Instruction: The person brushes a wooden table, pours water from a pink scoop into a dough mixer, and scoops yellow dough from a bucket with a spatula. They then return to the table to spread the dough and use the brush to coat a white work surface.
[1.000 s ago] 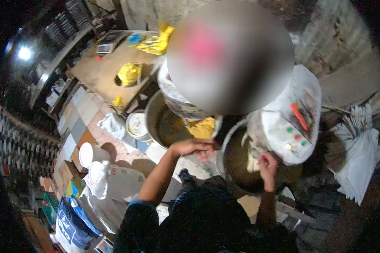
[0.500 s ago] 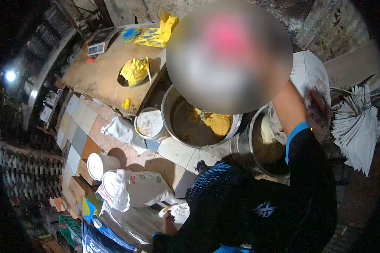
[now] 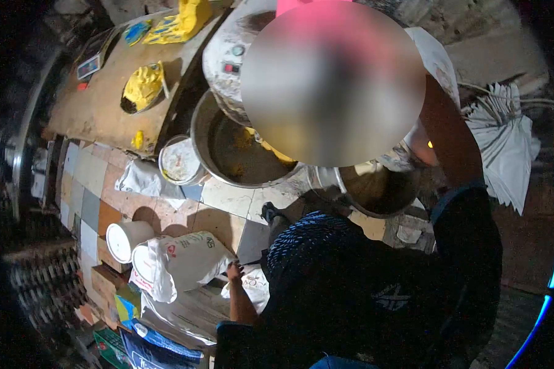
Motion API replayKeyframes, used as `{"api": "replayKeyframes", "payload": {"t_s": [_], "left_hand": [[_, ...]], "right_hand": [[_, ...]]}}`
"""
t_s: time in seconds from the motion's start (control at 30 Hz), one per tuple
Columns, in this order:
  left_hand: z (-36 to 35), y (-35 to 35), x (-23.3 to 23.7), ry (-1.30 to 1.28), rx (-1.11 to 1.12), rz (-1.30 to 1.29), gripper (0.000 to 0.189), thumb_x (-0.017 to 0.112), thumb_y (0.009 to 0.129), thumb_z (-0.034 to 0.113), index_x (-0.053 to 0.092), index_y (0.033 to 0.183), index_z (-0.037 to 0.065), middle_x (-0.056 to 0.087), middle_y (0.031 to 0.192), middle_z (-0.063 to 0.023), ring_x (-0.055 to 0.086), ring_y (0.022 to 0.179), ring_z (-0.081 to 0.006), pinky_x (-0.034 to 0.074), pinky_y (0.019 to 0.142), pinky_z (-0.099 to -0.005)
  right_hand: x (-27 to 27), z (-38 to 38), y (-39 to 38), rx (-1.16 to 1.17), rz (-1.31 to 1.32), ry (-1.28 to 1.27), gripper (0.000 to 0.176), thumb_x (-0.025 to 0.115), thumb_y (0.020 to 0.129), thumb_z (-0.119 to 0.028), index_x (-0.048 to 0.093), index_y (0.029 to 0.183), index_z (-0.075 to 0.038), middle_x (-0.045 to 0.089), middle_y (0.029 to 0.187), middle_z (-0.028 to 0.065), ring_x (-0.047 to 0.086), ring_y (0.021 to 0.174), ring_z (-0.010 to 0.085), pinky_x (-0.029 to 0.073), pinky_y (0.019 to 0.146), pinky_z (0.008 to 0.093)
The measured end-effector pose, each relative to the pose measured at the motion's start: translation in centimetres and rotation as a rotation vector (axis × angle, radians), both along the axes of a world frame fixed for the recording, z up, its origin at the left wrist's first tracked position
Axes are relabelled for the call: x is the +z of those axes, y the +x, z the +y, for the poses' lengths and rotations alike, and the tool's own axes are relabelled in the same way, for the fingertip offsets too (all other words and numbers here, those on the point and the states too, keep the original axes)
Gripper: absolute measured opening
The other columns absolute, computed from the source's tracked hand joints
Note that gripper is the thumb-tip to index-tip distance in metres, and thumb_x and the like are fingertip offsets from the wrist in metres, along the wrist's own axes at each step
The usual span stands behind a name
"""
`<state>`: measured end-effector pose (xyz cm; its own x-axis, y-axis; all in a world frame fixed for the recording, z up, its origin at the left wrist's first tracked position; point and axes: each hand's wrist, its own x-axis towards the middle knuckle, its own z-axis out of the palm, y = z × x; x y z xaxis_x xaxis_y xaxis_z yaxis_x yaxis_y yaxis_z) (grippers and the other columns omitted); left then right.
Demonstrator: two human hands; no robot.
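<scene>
My left hand point(image 3: 234, 270) is low in the view beside a white printed sack point(image 3: 194, 261). Its fingers look slightly apart at the sack's edge, with another white bag point(image 3: 254, 289) just behind. My right forearm point(image 3: 454, 135) reaches up at the right; a blurred patch hides that hand and whatever it touches. Below the patch stands a large metal bowl point(image 3: 200, 132) with yellow dough point(image 3: 277, 152) inside. To its right is a second metal pot point(image 3: 381, 212) with something pale at its rim. A white machine point(image 3: 218, 67) with a red switch rises over the large bowl.
A wooden table point(image 3: 98, 111) at upper left bears a bowl of yellow stuff point(image 3: 143, 87) and yellow plastic point(image 3: 181, 24). White buckets point(image 3: 129, 241) point(image 3: 181, 161) stand on the tiled floor point(image 3: 228, 197). Folded white sacks point(image 3: 505, 141) hang at right. A green crate point(image 3: 109, 349) sits at lower left.
The view has shifted, so the table and bowls sit further left and higher. My left hand has moved up and forward to the sack's edge. My right arm reaches further up at the right.
</scene>
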<state>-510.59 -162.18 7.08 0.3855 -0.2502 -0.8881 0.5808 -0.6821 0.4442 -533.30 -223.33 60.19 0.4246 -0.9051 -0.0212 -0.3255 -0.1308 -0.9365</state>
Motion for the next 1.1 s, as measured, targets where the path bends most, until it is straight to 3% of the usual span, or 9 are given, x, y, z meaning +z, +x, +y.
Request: {"api": "replayKeyframes", "payload": {"t_s": [0.07, 0.13, 0.4, 0.6, 0.63, 0.7, 0.8, 0.93, 1.1], "left_hand": [[0.0, 1.3, -0.3, -0.084, -0.137, -0.01, 0.047, 0.051, 0.076, 0.039, 0.044, 0.11, 0.007, 0.052, 0.095, -0.011, 0.053, 0.081, -0.0242, 0.042, 0.061, -0.036], [-0.8, 1.3, -0.6, -0.051, 0.034, -0.057, 0.044, 0.05, 0.076, 0.038, 0.046, 0.108, 0.009, 0.052, 0.095, -0.0111, 0.052, 0.079, -0.024, 0.042, 0.063, -0.0369], [-6.1, -5.5, 3.3, 0.006, -0.053, -0.081, 0.038, 0.05, 0.079, 0.037, 0.044, 0.109, 0.015, 0.053, 0.097, -0.0078, 0.053, 0.08, -0.0218, 0.039, 0.061, -0.0372], [-5.6, -14.3, 4.8, -0.297, -0.288, 0.009, 0.033, 0.054, 0.08, 0.023, 0.043, 0.11, 0.014, 0.054, 0.079, -0.0031, 0.054, 0.055, -0.0148, 0.037, 0.038, -0.0236], [-3.7, -13.9, 2.3, -0.394, -0.585, -0.123, 0.034, 0.054, 0.08, 0.022, 0.042, 0.111, 0.014, 0.054, 0.08, -0.0035, 0.054, 0.055, -0.0146, 0.037, 0.038, -0.0235], [-4.5, -16.1, 3.4, 0.046, -0.388, 0.014, 0.034, 0.054, 0.079, 0.023, 0.044, 0.11, 0.014, 0.056, 0.081, -0.0053, 0.053, 0.052, -0.0154, 0.037, 0.038, -0.024], [-5.3, -18.7, 7.1, 0.097, -0.48, -0.042, 0.033, 0.053, 0.078, 0.032, 0.05, 0.104, 0.013, 0.057, 0.079, -0.0064, 0.053, 0.055, -0.017, 0.036, 0.041, -0.0289], [-2.9, -17.0, 6.0, 0.086, -0.202, 0.117, 0.026, 0.049, 0.079, 0.031, 0.052, 0.099, 0.014, 0.053, 0.075, -0.0035, 0.052, 0.055, -0.0149, 0.035, 0.043, -0.0269], [-5.9, -18.5, 8.9, 0.139, -0.38, -0.124, 0.026, 0.048, 0.081, 0.034, 0.051, 0.098, 0.015, 0.054, 0.078, -0.0009, 0.053, 0.062, -0.0126, 0.035, 0.047, -0.0274]], "right_hand": [[0.5, 4.0, -3.3, -0.019, 0.093, -0.007, 0.039, 0.044, 0.085, -0.04, 0.054, 0.08, -0.002, 0.051, 0.055, 0.0035, 0.046, 0.039, 0.0109, 0.038, 0.036, 0.022], [-0.1, 7.3, -7.1, 0.053, 0.111, -0.045, 0.039, 0.045, 0.084, -0.04, 0.053, 0.077, -0.002, 0.049, 0.054, 0.0033, 0.046, 0.038, 0.0099, 0.038, 0.035, 0.0219], [-9.6, 19.6, -20.8, 0.104, 0.135, 0.257, 0.037, 0.04, 0.087, -0.035, 0.052, 0.073, -0.003, 0.05, 0.049, 0.0013, 0.047, 0.037, 0.0073, 0.038, 0.036, 0.0229], [-16.0, 24.5, -27.5, 0.163, -0.013, 0.433, 0.037, 0.037, 0.089, -0.032, 0.054, 0.082, -0.001, 0.047, 0.049, 0.0012, 0.045, 0.036, 0.0075, 0.037, 0.034, 0.023], [-17.0, 25.2, -28.2, 0.156, -0.03, 0.449, 0.035, 0.037, 0.089, -0.032, 0.055, 0.083, -0.002, 0.047, 0.049, 0.0012, 0.046, 0.037, 0.0078, 0.037, 0.035, 0.023], [-18.3, 26.0, -29.4, 0.141, -0.056, 0.467, 0.034, 0.037, 0.089, -0.031, 0.056, 0.084, -0.003, 0.048, 0.049, 0.0012, 0.046, 0.037, 0.0081, 0.037, 0.035, 0.023], [-19.2, 26.3, -30.9, 0.16, -0.014, 0.455, 0.033, 0.036, 0.089, -0.03, 0.057, 0.087, -0.004, 0.048, 0.049, 0.0013, 0.047, 0.037, 0.0084, 0.037, 0.036, 0.0227], [-20.9, 26.5, -32.2, 0.144, -0.06, 0.593, 0.036, 0.036, 0.088, -0.034, 0.055, 0.08, -0.005, 0.046, 0.047, 0.0009, 0.045, 0.035, 0.0088, 0.036, 0.033, 0.0245], [-23.2, 26.5, -33.3, 0.101, -0.095, 0.662, 0.039, 0.036, 0.087, -0.041, 0.055, 0.078, -0.009, 0.045, 0.046, 0.0001, 0.043, 0.033, 0.0086, 0.033, 0.029, 0.0249]]}}
